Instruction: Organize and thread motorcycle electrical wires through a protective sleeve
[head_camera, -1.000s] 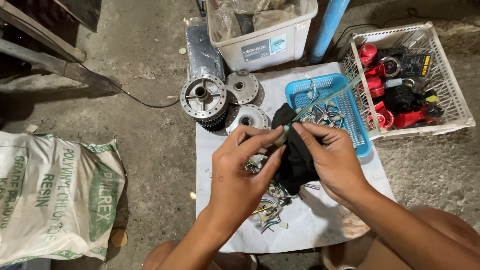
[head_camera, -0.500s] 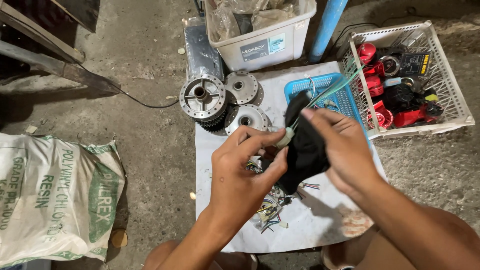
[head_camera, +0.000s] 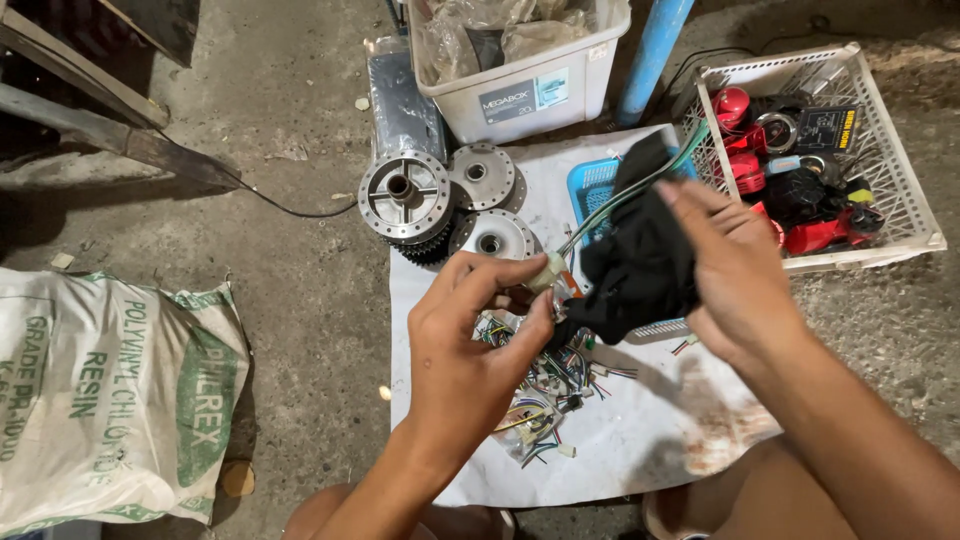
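Note:
My left hand pinches a small white connector at the end of a green wire. My right hand grips a black cloth wrapped around that wire, further along it. Both hands hover over a white sheet on the concrete floor. Under my left hand lies a tangle of coloured wires. A blue plastic basket sits behind the cloth, mostly hidden by it.
Three round metal hubs lie at the sheet's far left corner. A white crate with red and black parts stands at right. A grey plastic box, a blue pole and a printed sack are nearby.
My right hand has slid the black cloth up and to the right along the wire. My left hand has stayed low, holding the connector end.

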